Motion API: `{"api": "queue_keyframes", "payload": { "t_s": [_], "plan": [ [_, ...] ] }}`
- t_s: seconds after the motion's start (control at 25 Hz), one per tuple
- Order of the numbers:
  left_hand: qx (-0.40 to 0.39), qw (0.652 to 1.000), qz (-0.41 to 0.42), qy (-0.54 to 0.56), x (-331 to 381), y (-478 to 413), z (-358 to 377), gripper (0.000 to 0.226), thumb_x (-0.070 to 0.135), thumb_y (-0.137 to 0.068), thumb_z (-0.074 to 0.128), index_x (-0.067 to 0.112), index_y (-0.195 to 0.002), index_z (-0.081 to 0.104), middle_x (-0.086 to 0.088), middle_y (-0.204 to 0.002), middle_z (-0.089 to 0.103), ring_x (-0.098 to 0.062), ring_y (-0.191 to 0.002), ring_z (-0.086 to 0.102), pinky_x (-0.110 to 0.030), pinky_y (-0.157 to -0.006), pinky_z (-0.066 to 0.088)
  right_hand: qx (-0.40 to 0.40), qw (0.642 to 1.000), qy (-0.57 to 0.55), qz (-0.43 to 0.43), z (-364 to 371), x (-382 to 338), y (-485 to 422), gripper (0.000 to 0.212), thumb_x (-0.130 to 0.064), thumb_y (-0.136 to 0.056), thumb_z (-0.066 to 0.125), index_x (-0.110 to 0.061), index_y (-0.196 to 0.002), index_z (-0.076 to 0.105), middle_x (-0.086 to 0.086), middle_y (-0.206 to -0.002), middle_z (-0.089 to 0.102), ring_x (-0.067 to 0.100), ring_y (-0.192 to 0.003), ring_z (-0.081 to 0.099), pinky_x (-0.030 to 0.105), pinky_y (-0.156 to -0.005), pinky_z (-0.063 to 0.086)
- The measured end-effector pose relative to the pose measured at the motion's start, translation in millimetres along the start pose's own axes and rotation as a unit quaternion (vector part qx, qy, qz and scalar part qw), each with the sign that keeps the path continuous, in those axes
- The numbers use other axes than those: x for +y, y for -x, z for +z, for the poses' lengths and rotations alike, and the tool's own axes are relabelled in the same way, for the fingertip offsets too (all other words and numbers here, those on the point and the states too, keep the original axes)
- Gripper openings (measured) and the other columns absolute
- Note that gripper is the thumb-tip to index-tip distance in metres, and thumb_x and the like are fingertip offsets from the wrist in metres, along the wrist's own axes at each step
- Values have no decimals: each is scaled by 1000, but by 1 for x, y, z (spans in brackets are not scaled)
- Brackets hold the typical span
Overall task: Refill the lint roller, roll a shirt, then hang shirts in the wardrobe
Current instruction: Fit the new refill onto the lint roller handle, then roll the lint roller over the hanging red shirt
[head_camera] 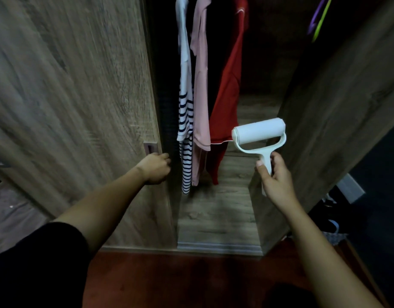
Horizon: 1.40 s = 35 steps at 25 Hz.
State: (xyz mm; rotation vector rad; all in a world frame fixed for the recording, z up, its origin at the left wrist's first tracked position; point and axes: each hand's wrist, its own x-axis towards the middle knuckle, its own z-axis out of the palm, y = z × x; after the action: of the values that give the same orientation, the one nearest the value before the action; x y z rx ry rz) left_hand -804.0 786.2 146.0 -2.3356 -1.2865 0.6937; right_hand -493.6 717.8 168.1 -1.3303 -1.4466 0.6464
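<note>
R hand (277, 181): roller (258, 132) (L hand (156, 167): door (69, 96))

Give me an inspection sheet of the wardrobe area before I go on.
Surface: wooden wardrobe floor, dim.
Job's things: roller with a white roll fitted; striped shirt, pink shirt and red shirt hang inside.
Clutter: purple and green hangers at top right.
Grips: left grip holds the door by its edge; right grip holds the roller's handle.
Cables: nothing seen.
Surroundings: red floor; dark items at right, too dim to tell.
</note>
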Motion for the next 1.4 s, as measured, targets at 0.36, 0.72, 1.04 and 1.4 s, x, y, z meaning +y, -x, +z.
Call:
{"api": "queue_keyframes", "payload": {
  "t_s": [0.36, 0.72, 1.04, 1.4],
  "plan": [
    [410, 754, -224, 461, 22, -62, -129, 40, 33, -89, 52, 13, -123, 54, -11, -64, 63, -27, -58, 58, -34, -56, 46, 33, 999, 6, 19, -24, 19, -9, 20, -17, -91, 54, -18, -110, 51, -12, -83, 61, -4, -70, 54, 12, -66, 41],
    [429, 673, -280, 534, 5, -75, -163, 24, 31, -85, 59, 12, -71, 62, 0, -57, 46, -16, -59, 47, -31, -59, 36, 15, 999, -22, 24, -29, 29, -72, 15, -16, -92, 53, -21, -105, 50, -14, -83, 58, 3, -74, 54, 12, -67, 41],
    [533, 589, -422, 437, -68, 11, -138, 11, 22, -92, 56, 15, -83, 58, 7, -58, 56, 11, -54, 48, -8, -53, 33, -113, 986, -121, -29, 11, 17, -147, 10, -26, -94, 47, -33, -95, 54, -13, -77, 57, -4, -69, 55, 30, -76, 45],
    [531, 580, -459, 414, -96, 16, -107, 24, 36, -88, 57, 28, -66, 51, 15, -57, 55, 4, -50, 40, -14, -51, 33, -204, 970, -70, -114, 65, 5, -161, 25, -45, -90, 42, -29, -74, 52, -4, -55, 49, 4, -46, 45, 28, -52, 41]
  ]
}}
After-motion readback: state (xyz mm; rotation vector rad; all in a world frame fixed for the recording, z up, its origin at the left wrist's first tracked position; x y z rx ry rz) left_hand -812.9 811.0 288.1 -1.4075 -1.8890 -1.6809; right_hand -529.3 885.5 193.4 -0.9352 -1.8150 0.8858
